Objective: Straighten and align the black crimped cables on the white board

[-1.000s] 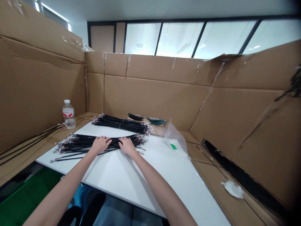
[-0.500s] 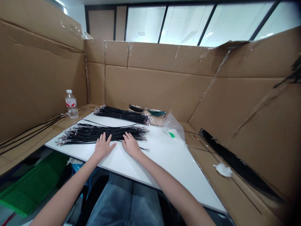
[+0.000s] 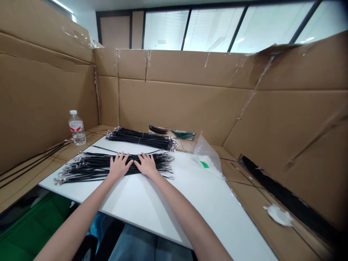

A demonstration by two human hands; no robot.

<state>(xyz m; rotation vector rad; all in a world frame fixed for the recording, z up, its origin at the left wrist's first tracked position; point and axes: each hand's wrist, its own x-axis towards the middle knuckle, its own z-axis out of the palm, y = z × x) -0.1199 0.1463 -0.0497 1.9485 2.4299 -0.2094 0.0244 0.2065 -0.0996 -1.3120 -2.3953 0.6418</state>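
Observation:
A loose bundle of black cables with metal-tipped ends (image 3: 87, 166) lies across the white board (image 3: 130, 204). My left hand (image 3: 119, 166) and my right hand (image 3: 146, 165) rest flat on its middle, side by side, with fingers spread. Neither hand grips the cables. Behind them, a tied bundle of similar black cables (image 3: 141, 140) lies apart from both hands, near the board's far edge.
A water bottle (image 3: 77, 128) stands at back left, near loose black cables (image 3: 35, 159). Green-ended wires (image 3: 183, 135) and a plastic bag (image 3: 205, 154) lie beyond the board. Cardboard walls (image 3: 176, 101) surround the bench. A black strip (image 3: 288, 203) and white wad (image 3: 277, 215) lie right.
Both hands have slid forward from the near edge of the loose cables onto the bundle's middle. The bundle looks slightly more spread, and the view has tilted a little.

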